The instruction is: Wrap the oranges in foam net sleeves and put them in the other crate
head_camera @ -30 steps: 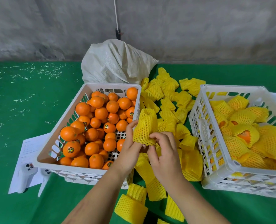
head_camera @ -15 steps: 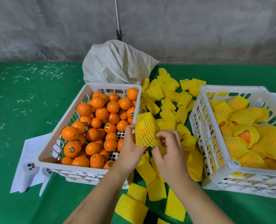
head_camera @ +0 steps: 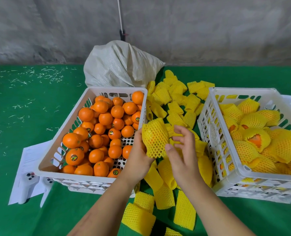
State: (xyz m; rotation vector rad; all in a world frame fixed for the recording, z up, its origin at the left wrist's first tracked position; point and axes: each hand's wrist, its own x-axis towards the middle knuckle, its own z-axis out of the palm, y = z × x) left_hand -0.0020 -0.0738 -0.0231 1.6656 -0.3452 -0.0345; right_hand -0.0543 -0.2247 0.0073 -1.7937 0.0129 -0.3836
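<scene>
My left hand (head_camera: 138,156) grips an orange wrapped in a yellow foam net sleeve (head_camera: 155,139), held between the two crates. Orange skin shows through the mesh. My right hand (head_camera: 183,150) hovers just to the right of the sleeve with fingers spread and loosely bent, holding nothing. The left white crate (head_camera: 70,126) is filled with several bare oranges (head_camera: 105,118). The right white crate (head_camera: 214,130) holds several wrapped oranges (head_camera: 253,142). Loose yellow sleeves (head_camera: 175,106) lie scattered on the green table between and in front of the crates.
A white woven sack (head_camera: 119,67) stands behind the left crate. White paper (head_camera: 30,160) and two white controllers (head_camera: 26,186) lie at the left crate's near left corner. The green table (head_camera: 22,103) extends left, strewn with small white scraps. A grey wall rises behind.
The sleeve now covers the orange more fully. My right hand has let go of the sleeve's lower edge and drawn slightly right, its fingers spread. The left hand keeps its grip.
</scene>
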